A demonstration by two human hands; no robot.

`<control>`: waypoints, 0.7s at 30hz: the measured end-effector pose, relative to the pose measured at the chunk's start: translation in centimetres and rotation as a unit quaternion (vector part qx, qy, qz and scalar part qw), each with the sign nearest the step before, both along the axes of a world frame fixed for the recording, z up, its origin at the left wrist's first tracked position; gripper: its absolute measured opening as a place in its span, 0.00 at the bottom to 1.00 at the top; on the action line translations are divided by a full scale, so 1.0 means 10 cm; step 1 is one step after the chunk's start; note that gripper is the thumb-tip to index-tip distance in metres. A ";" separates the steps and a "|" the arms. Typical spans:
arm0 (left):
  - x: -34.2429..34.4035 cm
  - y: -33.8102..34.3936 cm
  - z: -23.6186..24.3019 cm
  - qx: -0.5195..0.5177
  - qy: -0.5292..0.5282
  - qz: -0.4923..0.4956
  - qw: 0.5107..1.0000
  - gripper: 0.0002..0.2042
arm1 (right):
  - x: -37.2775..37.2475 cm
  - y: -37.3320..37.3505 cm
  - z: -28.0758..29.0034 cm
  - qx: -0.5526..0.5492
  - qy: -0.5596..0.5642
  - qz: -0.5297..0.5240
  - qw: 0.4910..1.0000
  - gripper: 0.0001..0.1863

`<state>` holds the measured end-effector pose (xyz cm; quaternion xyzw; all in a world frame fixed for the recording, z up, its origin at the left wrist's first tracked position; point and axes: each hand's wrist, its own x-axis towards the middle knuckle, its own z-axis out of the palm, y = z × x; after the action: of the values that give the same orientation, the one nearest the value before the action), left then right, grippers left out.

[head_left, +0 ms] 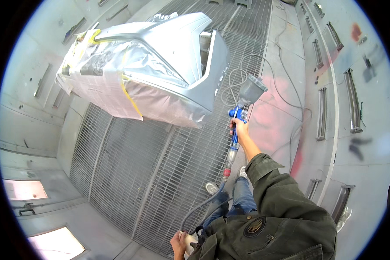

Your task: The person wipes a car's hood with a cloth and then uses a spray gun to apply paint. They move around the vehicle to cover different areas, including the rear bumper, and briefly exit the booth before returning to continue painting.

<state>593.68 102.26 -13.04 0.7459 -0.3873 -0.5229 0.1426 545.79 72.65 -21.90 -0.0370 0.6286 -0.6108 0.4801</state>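
My right hand [241,127] is closed around the grip of a blue spray gun [237,113], held out beside the painted panel. A grey paint cup [251,90] sits on top of the gun. From the grip's lower end, past a red coupling, a grey air hose [200,207] curves down to my left hand [177,243]. That hand is low by my waist, its fingers curled around the hose; a pale thing beside the fingers is partly hidden. Ahead to the left stands a silver-grey vehicle body part [175,39], partly wrapped in masking film [160,97] and yellow tape.
Metal floor grating [130,151] runs under the masked part and my feet. A thin cable or hose [278,47] loops over the floor on the right. Grey booth walls [355,52] with slotted fittings stand at both sides. Two stands [242,3] show at the far end.
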 end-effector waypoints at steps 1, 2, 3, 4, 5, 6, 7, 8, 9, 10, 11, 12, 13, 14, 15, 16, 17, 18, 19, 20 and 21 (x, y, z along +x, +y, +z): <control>0.00 0.03 -0.02 -0.003 -0.017 -0.015 1.000 0.08 | 0.04 -0.04 0.02 0.011 0.002 -0.018 1.000 0.05; -0.02 0.04 -0.05 -0.006 -0.033 -0.031 0.999 0.08 | 0.04 -0.07 0.04 0.021 0.003 -0.038 0.999 0.05; -0.05 0.03 -0.08 -0.011 -0.046 -0.026 0.999 0.09 | 0.00 -0.09 0.08 0.013 0.001 -0.036 0.999 0.06; -0.12 -0.03 -0.09 -0.011 -0.044 -0.031 0.998 0.09 | -0.11 -0.10 0.10 0.000 0.009 -0.025 1.000 0.07; -0.18 -0.12 -0.09 -0.010 -0.041 -0.037 0.998 0.09 | -0.23 -0.11 0.13 -0.012 0.016 -0.014 1.000 0.08; -0.26 -0.22 -0.08 -0.010 -0.039 -0.043 0.998 0.09 | -0.37 -0.13 0.17 -0.024 0.024 -0.003 0.999 0.10; -0.41 -0.35 0.04 -0.003 -0.050 -0.064 0.997 0.10 | -0.50 -0.15 0.28 -0.011 0.032 0.057 0.998 0.14; -0.49 -0.38 -0.02 -0.030 -0.047 -0.067 0.996 0.10 | -0.58 -0.20 0.50 -0.075 -0.015 0.093 0.993 0.15; -0.57 -0.37 -0.14 -0.055 -0.044 -0.069 0.995 0.11 | -0.66 -0.23 0.79 -0.137 -0.065 0.129 0.980 0.17; -0.68 -0.38 -0.21 -0.080 -0.042 -0.072 0.993 0.11 | -0.75 -0.25 1.08 -0.196 -0.114 0.164 0.960 0.19; -0.95 -0.47 -0.15 -0.132 -0.031 -0.112 0.984 0.11 | -0.87 -0.31 1.38 -0.231 -0.142 0.205 0.941 0.21; -1.22 -0.58 -0.11 -0.137 -0.036 -0.158 0.977 0.11 | -1.01 -0.42 1.63 -0.266 -0.171 0.246 0.916 0.23; -1.52 -0.79 -0.11 -0.147 -0.034 -0.215 0.965 0.11 | -1.28 -0.51 1.77 -0.276 -0.139 0.263 0.914 0.25; -1.81 -0.89 -0.08 -0.152 -0.041 -0.256 0.954 0.11 | -1.46 -0.64 1.89 -0.267 -0.104 0.280 0.916 0.24; -2.12 -0.99 -0.06 -0.150 -0.037 -0.245 0.957 0.11 | -1.64 -0.76 1.98 -0.254 -0.069 0.288 0.920 0.23; -2.45 -1.06 -0.05 -0.147 -0.033 -0.228 0.962 0.12 | -1.79 -0.89 2.06 -0.241 -0.035 0.302 0.922 0.23; -2.75 -1.14 -0.04 -0.144 -0.028 -0.217 0.965 0.12 | -1.94 -0.99 2.12 -0.243 0.023 0.312 0.918 0.21; -3.08 -1.20 -0.05 -0.169 -0.034 -0.225 0.959 0.12 | -2.08 -1.12 2.18 -0.227 0.057 0.335 0.913 0.20; -3.35 -1.24 -0.05 -0.191 -0.045 -0.235 0.952 0.12 | -2.18 -1.25 2.22 -0.214 0.087 0.355 0.906 0.20; -3.57 -1.27 -0.04 -0.212 -0.056 -0.245 0.944 0.13 | -2.26 -1.36 2.23 -0.199 0.118 0.376 0.897 0.19; -3.72 -1.29 -0.02 -0.202 -0.061 -0.249 0.945 0.12 | -2.30 -1.47 2.24 -0.185 0.129 0.396 0.890 0.19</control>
<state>556.47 89.36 -13.23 0.6113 -0.6665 -0.4060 0.1316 522.83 57.98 0.47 -0.4494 0.4937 -0.4647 0.5817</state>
